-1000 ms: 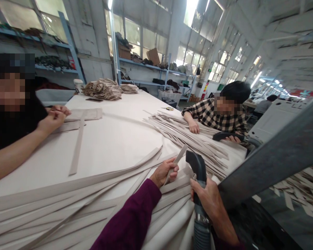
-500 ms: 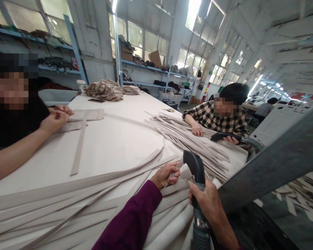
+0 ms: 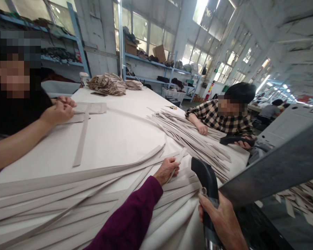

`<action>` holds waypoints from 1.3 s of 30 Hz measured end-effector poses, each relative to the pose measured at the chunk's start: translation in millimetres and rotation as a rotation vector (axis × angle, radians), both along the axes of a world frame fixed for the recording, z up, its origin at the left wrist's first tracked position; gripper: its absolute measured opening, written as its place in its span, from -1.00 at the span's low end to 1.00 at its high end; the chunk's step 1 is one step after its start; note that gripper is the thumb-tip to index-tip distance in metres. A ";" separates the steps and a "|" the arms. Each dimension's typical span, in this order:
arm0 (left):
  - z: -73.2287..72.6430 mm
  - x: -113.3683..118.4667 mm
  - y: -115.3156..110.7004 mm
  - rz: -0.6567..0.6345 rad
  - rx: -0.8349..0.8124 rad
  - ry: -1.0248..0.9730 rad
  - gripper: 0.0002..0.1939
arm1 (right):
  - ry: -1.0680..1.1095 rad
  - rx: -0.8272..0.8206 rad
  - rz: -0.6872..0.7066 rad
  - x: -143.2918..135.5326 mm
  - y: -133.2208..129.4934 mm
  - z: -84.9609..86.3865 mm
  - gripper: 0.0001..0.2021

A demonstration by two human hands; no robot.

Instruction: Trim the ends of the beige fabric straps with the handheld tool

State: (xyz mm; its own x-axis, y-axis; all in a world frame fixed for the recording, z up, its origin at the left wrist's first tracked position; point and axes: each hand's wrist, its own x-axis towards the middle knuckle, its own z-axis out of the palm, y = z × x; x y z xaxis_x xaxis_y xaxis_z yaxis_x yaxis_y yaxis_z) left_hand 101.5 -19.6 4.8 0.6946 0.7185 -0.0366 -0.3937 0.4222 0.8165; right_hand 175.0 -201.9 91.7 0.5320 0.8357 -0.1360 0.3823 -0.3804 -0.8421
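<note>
My left hand [image 3: 168, 170] is closed on a beige fabric strip [image 3: 183, 153], whose free end sticks out past the fingers. My right hand [image 3: 225, 213] is wrapped around a black curved hose nozzle [image 3: 205, 172] with a small metal ring on its side. The nozzle's mouth points left, a short way to the right of the strip and apart from it. Under my left forearm, long beige fabric strips [image 3: 54, 187] run across the white table [image 3: 120, 135] from the left. More strip ends lie beneath both hands.
A pile of strips [image 3: 182, 130] lies before a co-worker in a checked shirt [image 3: 211, 113], who holds another black nozzle [image 3: 236, 140]. At left, another person's hands [image 3: 59, 109] are over flat fabric pieces [image 3: 91, 107]. A grey metal beam [image 3: 276, 163] slants close at right.
My right hand has drawn the nozzle right and slightly down, away from the strip in my left hand. The strip's end, earlier at the nozzle's mouth, now stands free. The view has shifted slightly.
</note>
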 end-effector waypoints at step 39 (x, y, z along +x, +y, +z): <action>5.3 -0.8 -10.5 0.259 1.063 0.660 -0.70 | -0.011 0.068 -0.020 -7.8 22.2 11.2 -0.81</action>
